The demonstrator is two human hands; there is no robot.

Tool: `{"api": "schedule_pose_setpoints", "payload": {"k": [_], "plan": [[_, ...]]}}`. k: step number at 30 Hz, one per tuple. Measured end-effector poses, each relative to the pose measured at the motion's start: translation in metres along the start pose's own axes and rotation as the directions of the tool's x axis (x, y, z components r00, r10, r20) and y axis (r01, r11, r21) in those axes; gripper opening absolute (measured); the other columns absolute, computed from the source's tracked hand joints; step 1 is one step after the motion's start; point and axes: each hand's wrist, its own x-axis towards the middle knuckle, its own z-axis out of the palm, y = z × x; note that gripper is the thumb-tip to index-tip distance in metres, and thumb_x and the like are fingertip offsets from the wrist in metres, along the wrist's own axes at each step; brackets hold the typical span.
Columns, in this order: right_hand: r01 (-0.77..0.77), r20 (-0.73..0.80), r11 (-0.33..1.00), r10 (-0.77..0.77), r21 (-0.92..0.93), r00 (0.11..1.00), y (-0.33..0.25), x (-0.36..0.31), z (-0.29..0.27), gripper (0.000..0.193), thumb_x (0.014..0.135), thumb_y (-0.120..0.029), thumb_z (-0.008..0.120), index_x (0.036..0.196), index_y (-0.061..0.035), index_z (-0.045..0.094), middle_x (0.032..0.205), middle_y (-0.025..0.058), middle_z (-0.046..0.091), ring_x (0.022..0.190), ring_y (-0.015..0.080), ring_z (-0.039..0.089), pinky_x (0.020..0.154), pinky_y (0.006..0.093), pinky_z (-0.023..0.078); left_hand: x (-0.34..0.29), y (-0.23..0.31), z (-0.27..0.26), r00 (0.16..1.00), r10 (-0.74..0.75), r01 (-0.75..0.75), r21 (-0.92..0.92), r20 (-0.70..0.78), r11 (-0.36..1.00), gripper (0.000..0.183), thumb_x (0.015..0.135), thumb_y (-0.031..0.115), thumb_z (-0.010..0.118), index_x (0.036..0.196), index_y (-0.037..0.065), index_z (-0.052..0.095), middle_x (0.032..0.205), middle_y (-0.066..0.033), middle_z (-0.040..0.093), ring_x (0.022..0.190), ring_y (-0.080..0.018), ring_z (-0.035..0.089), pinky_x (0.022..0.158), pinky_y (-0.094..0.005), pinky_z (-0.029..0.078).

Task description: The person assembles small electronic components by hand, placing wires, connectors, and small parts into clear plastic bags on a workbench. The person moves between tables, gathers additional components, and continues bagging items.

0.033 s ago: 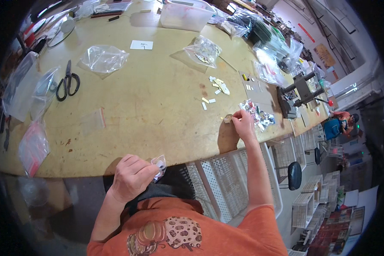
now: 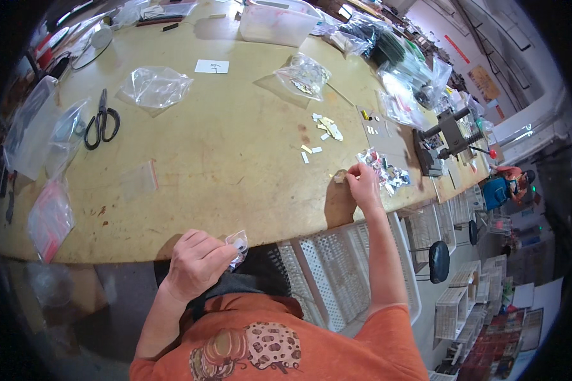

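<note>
My left hand (image 2: 198, 265) is closed at the table's near edge. From its thumb and forefinger sticks out a small clear plastic bag (image 2: 238, 244) with something dark and shiny in its lower part. To the right, my right hand (image 2: 364, 186) reaches over the table with its thumb and fingertips pinched at a tiny pale piece (image 2: 339, 179), too small to name. Just beyond that hand lies a heap of small shiny packets (image 2: 395, 180). Farther off are loose small white and yellowish flat pieces (image 2: 328, 129) in a scattered pile.
Black-handled scissors (image 2: 102, 124) lie at the left, near several clear bags (image 2: 51, 219). A crumpled clear bag (image 2: 156, 86), a white card (image 2: 211, 66) and a plastic bin (image 2: 279, 24) stand farther back. At the right is a dark hand press (image 2: 451, 136); white crates (image 2: 337, 267) sit below the edge.
</note>
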Motion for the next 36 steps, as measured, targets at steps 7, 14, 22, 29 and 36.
{"api": "schedule_pose_setpoints", "payload": {"k": [7, 14, 22, 29, 36], "plan": [[-0.051, -0.103, 0.98, 0.072, 0.193, 0.992, -0.03, -0.002, -0.011, 0.008, 0.084, -0.006, 0.065, 0.087, 0.0013, 0.068, 0.08, 0.0156, 0.069, 0.072, 0.0252, 0.067, 0.067, 0.0342, 0.052, -0.007, -0.002, -0.005, 0.999, -0.01, 0.01, 0.003, -0.041, 1.0, 0.018, 0.069, 0.004, 0.075, 0.082, 0.01, 0.064, 0.071, -0.0026, 0.06, 0.064, -0.0226, 0.057, 0.062, -0.0343, 0.044], [0.226, 0.188, 0.654, -0.5, 0.722, 0.845, -0.208, -0.096, -0.04, 0.014, 0.076, 0.002, 0.072, 0.087, -0.0041, 0.067, 0.099, 0.0103, 0.066, 0.095, 0.0224, 0.063, 0.081, 0.0302, 0.049, -0.006, 0.007, -0.012, 0.995, 0.005, -0.004, 0.015, -0.097, 1.0, 0.014, 0.073, 0.01, 0.073, 0.079, 0.012, 0.06, 0.071, 0.0019, 0.056, 0.066, -0.0163, 0.056, 0.063, -0.0305, 0.044], [0.514, 0.258, 0.659, -0.719, 0.55, 0.645, -0.22, -0.103, -0.023, 0.017, 0.079, -0.004, 0.069, 0.096, -0.0069, 0.065, 0.104, 0.0098, 0.063, 0.1, 0.0294, 0.059, 0.086, 0.0397, 0.046, -0.016, 0.002, -0.018, 0.994, -0.023, 0.02, -0.027, -0.105, 0.999, 0.014, 0.073, 0.01, 0.074, 0.083, 0.012, 0.064, 0.076, 0.0015, 0.058, 0.069, -0.0165, 0.058, 0.064, -0.0308, 0.045], [0.341, 0.363, 0.642, -0.71, 0.687, 0.604, -0.212, -0.102, -0.021, 0.027, 0.08, 0.001, 0.065, 0.105, -0.0059, 0.062, 0.101, 0.012, 0.063, 0.095, 0.0328, 0.061, 0.082, 0.039, 0.05, -0.013, -0.001, -0.024, 0.987, -0.132, 0.107, -0.25, -0.087, 0.962, 0.014, 0.075, 0.006, 0.074, 0.084, 0.008, 0.064, 0.081, -0.0039, 0.063, 0.073, -0.0211, 0.062, 0.066, -0.0323, 0.048], [0.004, 0.439, 0.691, -0.464, 0.723, 0.769, -0.212, -0.114, -0.019, 0.023, 0.084, 0.001, 0.067, 0.106, -0.0024, 0.061, 0.091, 0.0079, 0.065, 0.088, 0.0178, 0.064, 0.08, 0.0293, 0.051, -0.014, 0.008, -0.018, 0.923, -0.385, 0.345, -0.425, -0.009, 0.837, 0.013, 0.08, -0.001, 0.069, 0.091, 0.004, 0.064, 0.084, -0.009, 0.065, 0.077, -0.0236, 0.065, 0.067, -0.031, 0.051]]}}
